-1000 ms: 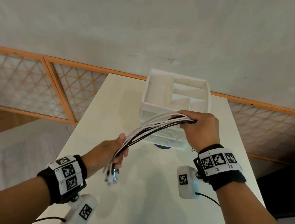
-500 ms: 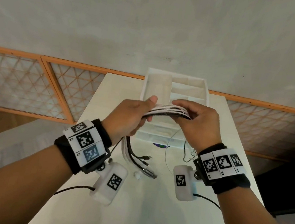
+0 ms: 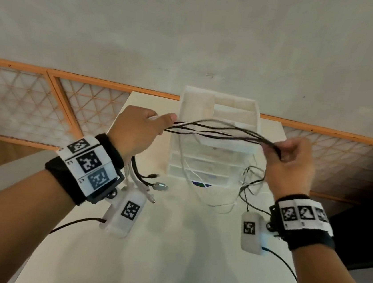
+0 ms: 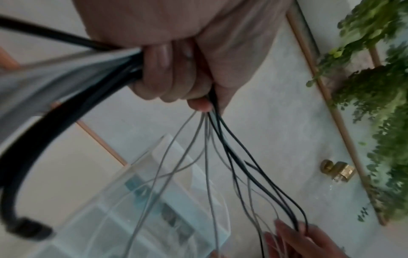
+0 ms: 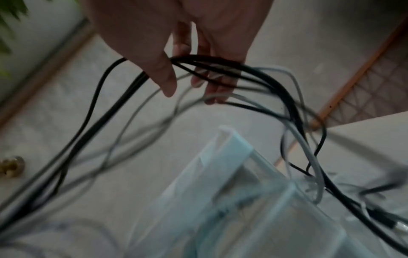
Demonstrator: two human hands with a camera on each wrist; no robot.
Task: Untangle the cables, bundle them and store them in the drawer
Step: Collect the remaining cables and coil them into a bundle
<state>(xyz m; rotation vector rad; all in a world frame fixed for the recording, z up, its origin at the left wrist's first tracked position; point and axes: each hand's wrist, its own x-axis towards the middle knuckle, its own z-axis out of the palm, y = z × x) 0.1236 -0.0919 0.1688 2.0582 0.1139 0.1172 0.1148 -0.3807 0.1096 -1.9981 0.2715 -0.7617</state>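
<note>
A bunch of black and white cables (image 3: 214,131) stretches between my two hands above the white table (image 3: 169,244). My left hand (image 3: 139,128) grips one side of the bunch, and plug ends (image 3: 152,184) dangle below its wrist. My right hand (image 3: 289,159) holds the other side with curled fingers, with loose loops (image 3: 245,185) hanging under it. In the left wrist view the fingers (image 4: 174,73) wrap the cables (image 4: 223,139). In the right wrist view the cables (image 5: 220,68) run across the fingers (image 5: 212,83). The white drawer unit (image 3: 211,162) stands behind the cables, its drawers closed.
The drawer unit has an open compartment tray (image 3: 222,106) on top. A grey wall and an orange-framed lattice panel (image 3: 22,104) lie beyond the table. Green foliage (image 4: 379,87) and a brass fitting (image 4: 337,170) show in the left wrist view.
My hands have drawn apart, the left going left and the right going right, so the bunch now spans wide between them. A second ago my left hand was lower, near the plug ends.
</note>
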